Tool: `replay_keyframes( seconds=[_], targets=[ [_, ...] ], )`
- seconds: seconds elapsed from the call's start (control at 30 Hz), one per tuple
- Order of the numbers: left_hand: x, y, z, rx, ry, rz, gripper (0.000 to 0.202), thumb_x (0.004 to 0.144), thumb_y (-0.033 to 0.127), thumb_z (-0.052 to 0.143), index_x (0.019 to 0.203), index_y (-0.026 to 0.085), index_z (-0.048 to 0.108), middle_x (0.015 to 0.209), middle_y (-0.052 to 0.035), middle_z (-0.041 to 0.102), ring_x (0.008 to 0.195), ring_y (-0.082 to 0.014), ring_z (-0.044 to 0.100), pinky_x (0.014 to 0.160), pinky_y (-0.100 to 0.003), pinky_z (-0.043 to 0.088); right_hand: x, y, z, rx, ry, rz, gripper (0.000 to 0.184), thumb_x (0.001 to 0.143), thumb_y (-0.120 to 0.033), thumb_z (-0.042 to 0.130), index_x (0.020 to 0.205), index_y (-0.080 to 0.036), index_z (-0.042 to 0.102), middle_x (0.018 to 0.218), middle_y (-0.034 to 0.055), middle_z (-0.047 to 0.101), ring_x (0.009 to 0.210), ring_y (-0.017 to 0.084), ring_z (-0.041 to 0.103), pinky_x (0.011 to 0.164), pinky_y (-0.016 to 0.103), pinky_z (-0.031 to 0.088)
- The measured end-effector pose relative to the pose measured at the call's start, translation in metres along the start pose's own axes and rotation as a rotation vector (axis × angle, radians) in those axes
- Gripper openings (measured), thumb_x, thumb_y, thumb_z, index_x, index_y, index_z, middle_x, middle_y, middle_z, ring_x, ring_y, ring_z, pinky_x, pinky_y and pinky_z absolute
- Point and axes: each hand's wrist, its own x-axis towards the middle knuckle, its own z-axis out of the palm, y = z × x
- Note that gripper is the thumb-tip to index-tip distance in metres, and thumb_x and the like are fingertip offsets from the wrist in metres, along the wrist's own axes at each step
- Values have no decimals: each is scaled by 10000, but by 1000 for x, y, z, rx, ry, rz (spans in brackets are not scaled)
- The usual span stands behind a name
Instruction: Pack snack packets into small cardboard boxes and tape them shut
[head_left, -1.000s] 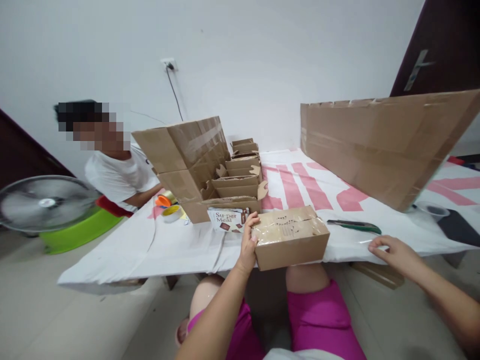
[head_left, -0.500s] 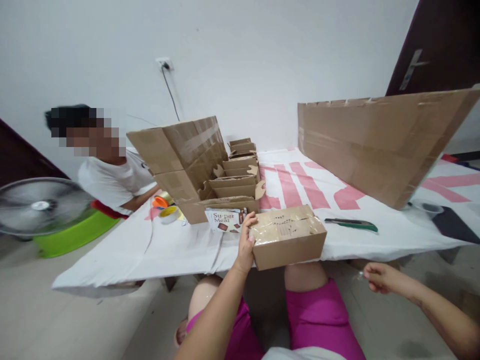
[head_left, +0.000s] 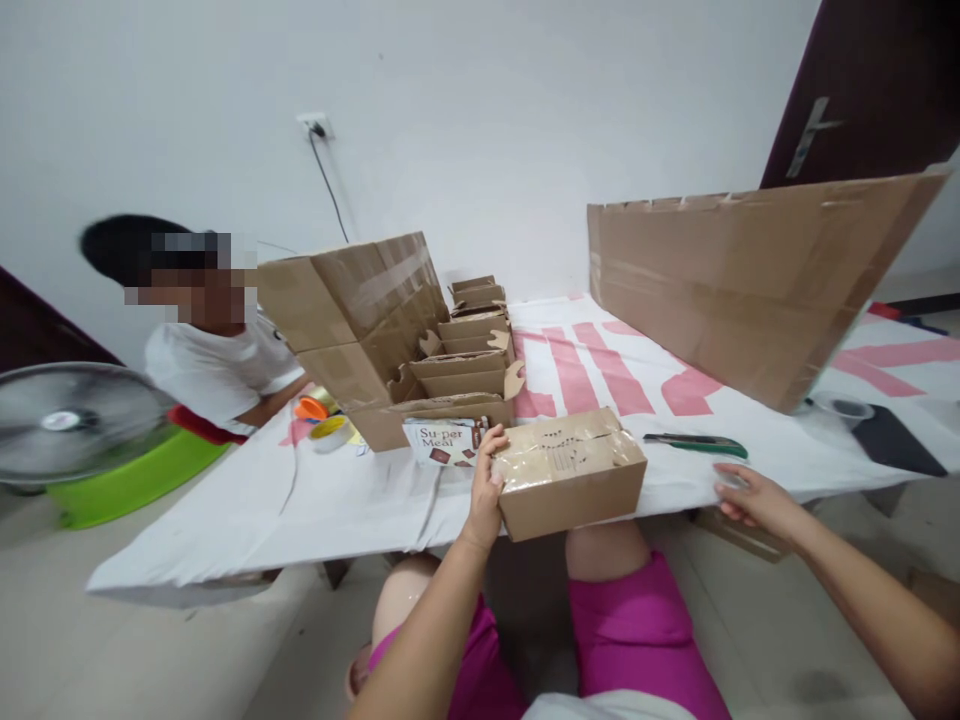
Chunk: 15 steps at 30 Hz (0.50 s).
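My left hand is closed on the left end of a small cardboard box. Clear tape covers the top of this box, which has dark print, and it rests tilted at the table's front edge. To the right, my right hand is at the table edge, fingers pinched round a small clear scrap, blurred and hard to make out. Just beyond that hand lies a green utility knife. A printed "Su-per Meal" card leans behind my left hand, against a row of open cardboard boxes.
A tall taped carton stands at left and a large one at right. Tape rolls, a clear bowl and a dark flat object lie on the white cloth. A person sits left beside a fan.
My right hand has risen from below the table edge up to it, nearer the knife. My left hand keeps hold of the box. The view has shifted slightly.
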Motion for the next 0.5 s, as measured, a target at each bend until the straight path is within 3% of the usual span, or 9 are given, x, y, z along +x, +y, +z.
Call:
replay_keyframes(
  seconds=[0.07,0.13,0.27,0.4,0.5],
  targets=[
    [0,0,0,1,4,0,492,864,593,416,1173,235,551,1431,-117,425,1390,-320,314,1135,-524,220,2,1,-5,-112,46,-31,591,746,-406,616,1269,-154,507,495,-9,615,509,208,626,467,281,400],
    [0,0,0,4,5,0,504,860,602,417,1175,232,550,1431,-121,426,1386,-326,321,1131,-528,228,2,0,-11,-304,165,-60,506,755,-403,600,1198,-158,576,484,4,604,527,245,630,503,326,424],
    [0,0,1,1,4,-9,496,861,591,422,1173,229,552,1437,-120,420,1399,-324,302,1136,-525,224,-9,-17,-8,-484,343,-183,423,801,-476,518,1112,-207,619,650,38,672,634,265,646,618,378,472],
    [-1,2,1,-9,2,-32,497,862,586,427,1191,233,547,1467,-110,396,1417,-313,275,1154,-517,198,-36,-48,24,-359,222,-509,448,832,-506,484,1144,-210,609,933,88,704,800,252,658,681,369,524],
    [0,2,0,-28,-22,-75,554,847,609,448,1248,235,528,1520,-106,336,1445,-314,220,1167,-518,174,-54,-74,51,-274,141,-742,431,867,-503,495,1177,-224,603,1177,119,647,1022,270,621,744,378,553]
  ],
)
